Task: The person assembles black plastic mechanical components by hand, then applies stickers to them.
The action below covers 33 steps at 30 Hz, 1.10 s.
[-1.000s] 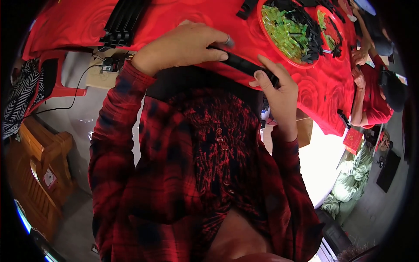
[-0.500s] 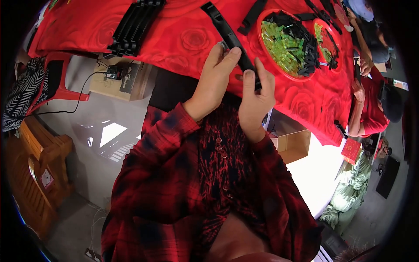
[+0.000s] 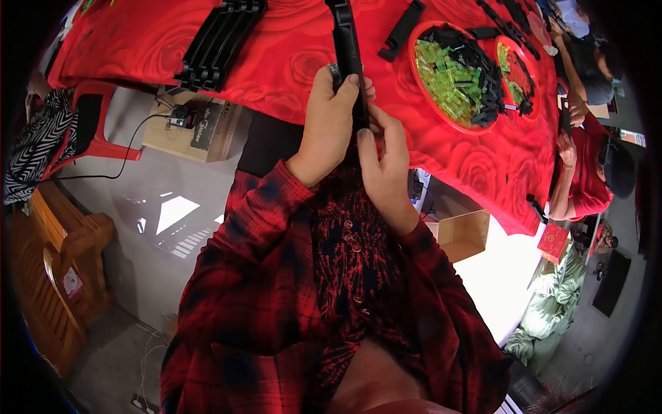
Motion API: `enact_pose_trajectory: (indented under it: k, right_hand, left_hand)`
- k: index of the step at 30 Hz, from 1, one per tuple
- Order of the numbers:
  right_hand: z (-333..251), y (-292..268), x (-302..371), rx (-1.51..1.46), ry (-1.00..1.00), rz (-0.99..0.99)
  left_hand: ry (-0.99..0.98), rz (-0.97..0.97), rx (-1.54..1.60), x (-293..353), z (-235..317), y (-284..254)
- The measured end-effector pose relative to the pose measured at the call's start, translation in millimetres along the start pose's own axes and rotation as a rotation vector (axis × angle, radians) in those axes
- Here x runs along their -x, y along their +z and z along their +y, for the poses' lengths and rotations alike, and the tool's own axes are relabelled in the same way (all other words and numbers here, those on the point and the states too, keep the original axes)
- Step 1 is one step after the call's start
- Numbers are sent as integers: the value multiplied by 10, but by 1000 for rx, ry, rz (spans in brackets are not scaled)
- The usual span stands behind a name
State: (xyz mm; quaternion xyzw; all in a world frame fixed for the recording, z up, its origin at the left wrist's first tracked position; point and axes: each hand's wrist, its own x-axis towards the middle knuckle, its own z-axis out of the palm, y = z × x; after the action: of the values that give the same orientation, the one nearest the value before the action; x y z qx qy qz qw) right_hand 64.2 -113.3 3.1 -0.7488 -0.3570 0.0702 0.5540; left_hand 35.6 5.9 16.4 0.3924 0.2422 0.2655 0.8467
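Black strip (image 3: 347,45) (green pieces (image 3: 448,79) in basin (image 3: 469,130))

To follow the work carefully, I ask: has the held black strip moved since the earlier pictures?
Yes. The black strip has turned, its near end swinging left, farther from the red bowl on the table.
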Motion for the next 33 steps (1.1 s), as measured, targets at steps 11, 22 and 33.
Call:
enact_pose_trajectory:
  k: [11, 22, 33]
  right_hand:
    - [-181, -169, -1034, -520, -85, 292]
    - [-204, -54, -1189, -809, 77, 141]
    - [-155, -67, -1121, -921, 62, 168]
  left_hand:
    - [143, -158, -315, 138, -47, -23]
    - [34, -137, -360, 146, 53, -29]
    - [53, -165, -350, 106, -32, -104]
